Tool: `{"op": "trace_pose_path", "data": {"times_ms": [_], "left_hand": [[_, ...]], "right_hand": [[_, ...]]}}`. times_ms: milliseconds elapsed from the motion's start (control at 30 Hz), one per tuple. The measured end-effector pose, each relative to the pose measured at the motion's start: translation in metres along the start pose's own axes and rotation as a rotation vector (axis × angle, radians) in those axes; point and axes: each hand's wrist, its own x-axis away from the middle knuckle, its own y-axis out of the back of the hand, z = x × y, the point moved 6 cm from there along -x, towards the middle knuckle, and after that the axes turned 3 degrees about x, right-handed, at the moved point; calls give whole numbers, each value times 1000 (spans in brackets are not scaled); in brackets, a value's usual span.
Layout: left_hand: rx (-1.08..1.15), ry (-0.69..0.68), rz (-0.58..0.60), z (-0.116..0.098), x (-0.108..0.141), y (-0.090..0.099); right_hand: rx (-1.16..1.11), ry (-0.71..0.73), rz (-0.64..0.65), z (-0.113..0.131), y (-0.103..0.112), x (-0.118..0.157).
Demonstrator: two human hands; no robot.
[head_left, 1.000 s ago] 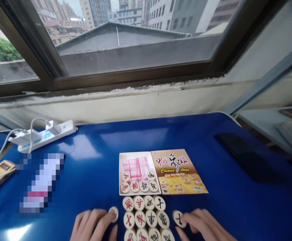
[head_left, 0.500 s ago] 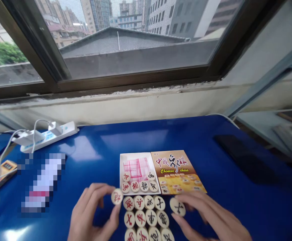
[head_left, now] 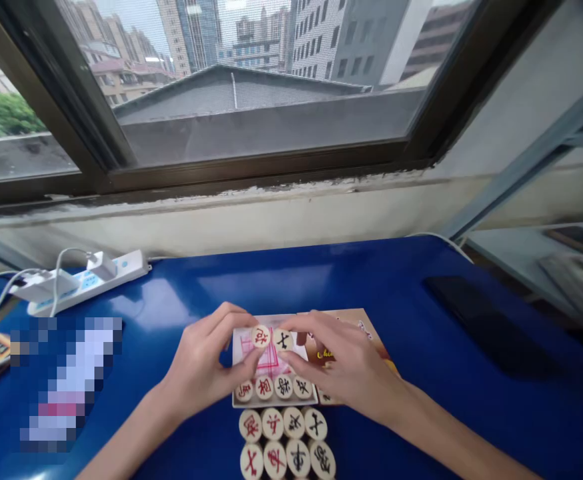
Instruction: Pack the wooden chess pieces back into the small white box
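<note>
One red-marked piece (head_left: 260, 336) is pinched in the left hand (head_left: 204, 353), thumb and fingers just wide enough to grip it. One black-marked piece (head_left: 283, 341) is pinched the same way in the right hand (head_left: 354, 367). Both are side by side above the white box (head_left: 274, 403). Four pieces (head_left: 264, 387) show at the box's six o'clock side. Farther toward six o'clock sit rows of pieces (head_left: 275, 459). The brown cover (head_left: 359, 319) is at three.

Single head-worn view, forward and down over the blue table (head_left: 381, 280) toward the window (head_left: 266, 113)
</note>
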Motion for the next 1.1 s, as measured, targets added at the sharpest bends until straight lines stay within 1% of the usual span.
{"op": "trace_pose_path", "data": {"times_ms": [167, 267, 333, 467, 567, 667, 800, 967, 1100], "left_hand": [[26, 33, 47, 1, 9, -8], [59, 27, 72, 1, 9, -9], [49, 42, 112, 4, 10, -12], [-32, 104, 232, 13, 14, -20], [-75, 125, 287, 16, 16, -24], [-85, 130, 335, 15, 17, -27], [-62, 128, 345, 15, 16, -27], [-58, 116, 334, 18, 15, -28], [-80, 103, 357, 15, 14, -29]], "right_hand": [[-20, 67, 7, 6, -5, 5], [-19, 83, 22, 7, -7, 6], [1, 83, 43, 5, -9, 5], [73, 42, 127, -1, -16, 6], [101, 8, 221, -3, -23, 10], [100, 17, 265, -3, -27, 13], [102, 55, 259, -2, -30, 14], [77, 46, 232, -3, -29, 15], [65, 40, 260, -2, -29, 17]]}}
